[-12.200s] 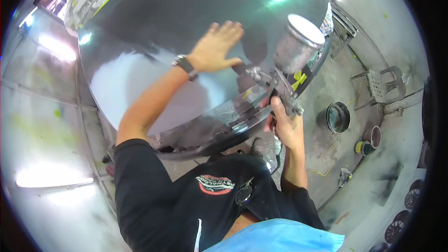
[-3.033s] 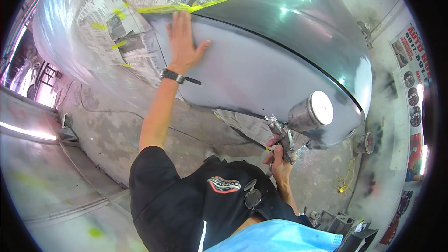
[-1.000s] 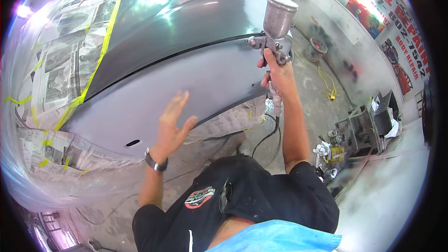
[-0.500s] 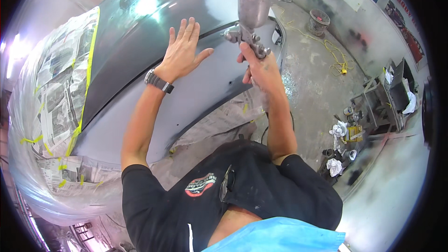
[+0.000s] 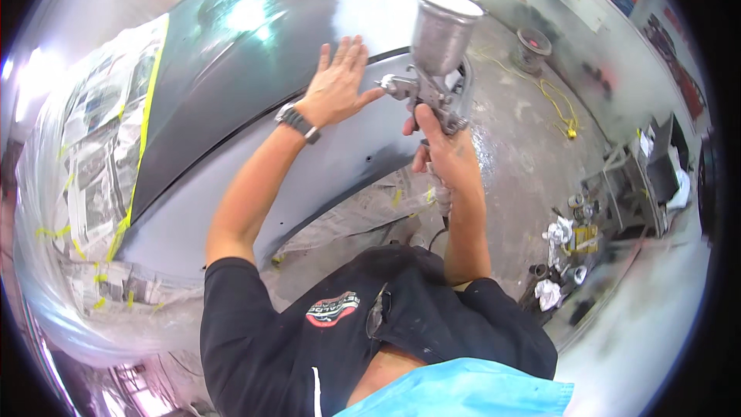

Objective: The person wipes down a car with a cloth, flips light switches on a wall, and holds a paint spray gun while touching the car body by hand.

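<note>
My right hand (image 5: 444, 143) is wrapped round the grip of a metal spray gun (image 5: 428, 96) with a large cup on top. A hose fitting hangs below the grip. The gun's nozzle points left, with the thumb tip of my left hand (image 5: 338, 85) close by it. That left hand is flat with its fingers stretched out, over the seam between a dark car hood (image 5: 224, 93) and a grey primed fender (image 5: 255, 185). I cannot tell whether the palm touches the panel. A watch (image 5: 299, 122) is on my left wrist.
Newspaper masking (image 5: 108, 131) edged with yellow tape and plastic sheeting covers the car at left; more newspaper (image 5: 347, 212) lines the wheel arch. A bucket (image 5: 531, 50) and yellow cord (image 5: 563, 108) lie on the floor at right, near cans, crumpled paper (image 5: 549, 293) and a metal stand (image 5: 625, 185).
My left hand has moved right, nearer the spray gun. The gun in my right hand has shifted slightly right and down in the picture.
</note>
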`<state>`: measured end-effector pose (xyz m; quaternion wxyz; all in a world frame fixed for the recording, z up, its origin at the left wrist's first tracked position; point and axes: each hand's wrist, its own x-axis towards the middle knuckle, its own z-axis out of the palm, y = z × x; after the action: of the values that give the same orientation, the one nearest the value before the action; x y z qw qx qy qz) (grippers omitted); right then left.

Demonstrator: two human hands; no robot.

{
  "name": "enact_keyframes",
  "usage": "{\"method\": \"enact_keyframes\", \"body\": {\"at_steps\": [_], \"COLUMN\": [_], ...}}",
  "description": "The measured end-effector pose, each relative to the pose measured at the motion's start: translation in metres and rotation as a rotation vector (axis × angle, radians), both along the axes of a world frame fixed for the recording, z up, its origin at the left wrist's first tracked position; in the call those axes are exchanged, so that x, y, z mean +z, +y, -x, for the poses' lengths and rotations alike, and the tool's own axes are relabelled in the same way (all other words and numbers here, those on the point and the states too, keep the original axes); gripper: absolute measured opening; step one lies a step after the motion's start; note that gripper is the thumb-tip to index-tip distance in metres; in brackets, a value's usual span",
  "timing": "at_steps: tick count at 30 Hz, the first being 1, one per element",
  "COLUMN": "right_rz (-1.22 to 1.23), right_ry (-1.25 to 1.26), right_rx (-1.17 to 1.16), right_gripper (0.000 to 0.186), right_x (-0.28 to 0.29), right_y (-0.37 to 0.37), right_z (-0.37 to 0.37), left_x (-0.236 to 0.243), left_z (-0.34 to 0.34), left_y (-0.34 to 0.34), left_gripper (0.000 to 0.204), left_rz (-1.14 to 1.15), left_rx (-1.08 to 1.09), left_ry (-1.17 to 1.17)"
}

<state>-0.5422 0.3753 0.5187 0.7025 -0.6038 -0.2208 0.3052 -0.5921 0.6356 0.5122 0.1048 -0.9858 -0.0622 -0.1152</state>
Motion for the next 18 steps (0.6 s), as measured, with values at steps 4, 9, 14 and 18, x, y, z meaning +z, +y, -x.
{"method": "enact_keyframes", "body": {"at_steps": [4, 9, 14, 18], "right_rz": [-0.075, -0.08, -0.067, -0.078], "right_ry": [0.021, 0.052, -0.007, 0.016], "right_rx": [0.009, 0.028, 0.091, 0.148], "right_gripper": [0.039, 0.048, 0.049, 0.049], "right_x": [0.008, 0.005, 0.014, 0.021], "right_y": [-0.003, 0.0, 0.009, 0.022], "right_z": [0.009, 0.022, 0.032, 0.041], "left_x": [-0.013, -0.02, -0.023, -0.021], "left_z": [-0.024, -0.029, -0.022, -0.015], "left_y": [-0.001, -0.002, 0.005, 0.008], "left_gripper": [0.095, 0.095, 0.095, 0.083], "left_rz": [0.019, 0.085, 0.11, 0.156], "left_rx": [0.035, 0.016, 0.083, 0.103], "left_ry": [-0.026, -0.09, -0.095, -0.117]}}
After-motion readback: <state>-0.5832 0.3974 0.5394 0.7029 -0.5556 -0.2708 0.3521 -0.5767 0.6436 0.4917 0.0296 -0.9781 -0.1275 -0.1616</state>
